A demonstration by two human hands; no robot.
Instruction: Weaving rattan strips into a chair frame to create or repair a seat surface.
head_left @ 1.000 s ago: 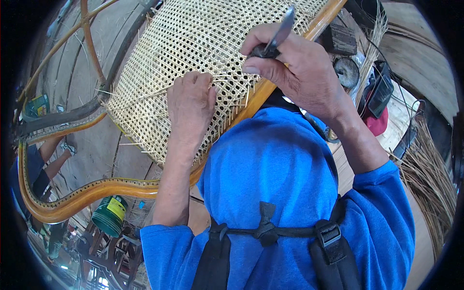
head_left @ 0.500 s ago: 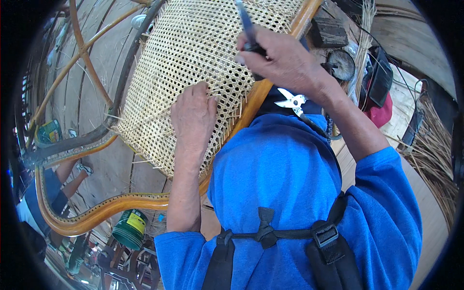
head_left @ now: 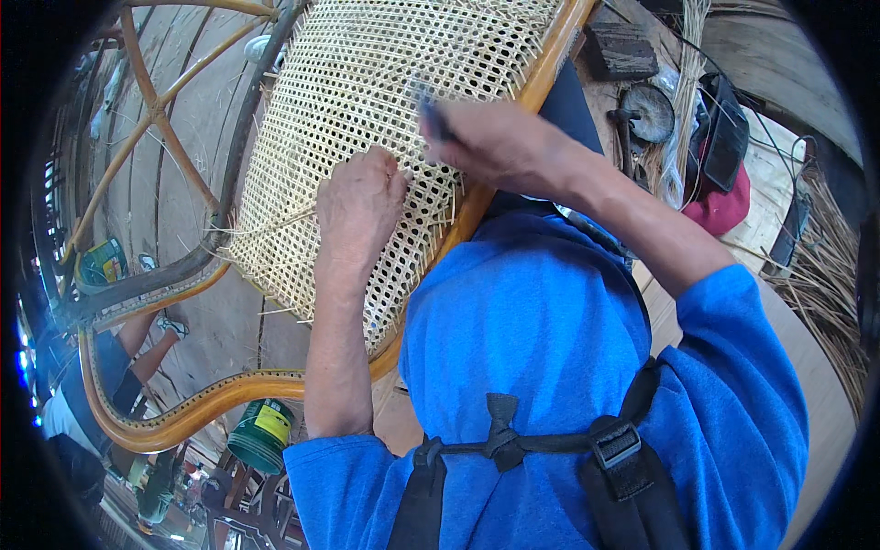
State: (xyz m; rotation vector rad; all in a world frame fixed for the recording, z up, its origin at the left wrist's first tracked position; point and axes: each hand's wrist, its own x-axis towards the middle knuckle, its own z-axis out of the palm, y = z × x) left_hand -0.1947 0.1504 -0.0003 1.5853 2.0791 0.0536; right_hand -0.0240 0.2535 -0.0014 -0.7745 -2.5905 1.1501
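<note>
A woven cane panel [head_left: 321, 110] with many small holes spans a curved, varnished wooden frame [head_left: 440, 252] in front of me. My left hand [head_left: 362, 197] rests on the weave, fingers bent and pinched on a cane strand; a thin strand also trails from its left side. Over the weave just right of it is my right hand [head_left: 495, 142], closed round a dark-handled, blade-like tool [head_left: 438, 119]. The tool's tip is blurred and points toward the panel, near my left fingertips. Whether it touches the cane I cannot tell.
Pruning shears [head_left: 582, 223] lie at my lap, mostly hidden by my right forearm. To the right are a dark block [head_left: 620, 50], a round metal piece [head_left: 647, 114] and cane bundles [head_left: 830, 266]. A green bucket [head_left: 261, 435] stands lower left; another person's legs [head_left: 147, 353] show at left.
My right hand has come left and down with the tool, closer to my left hand. My forearm now covers most of the shears. My left hand has barely moved.
</note>
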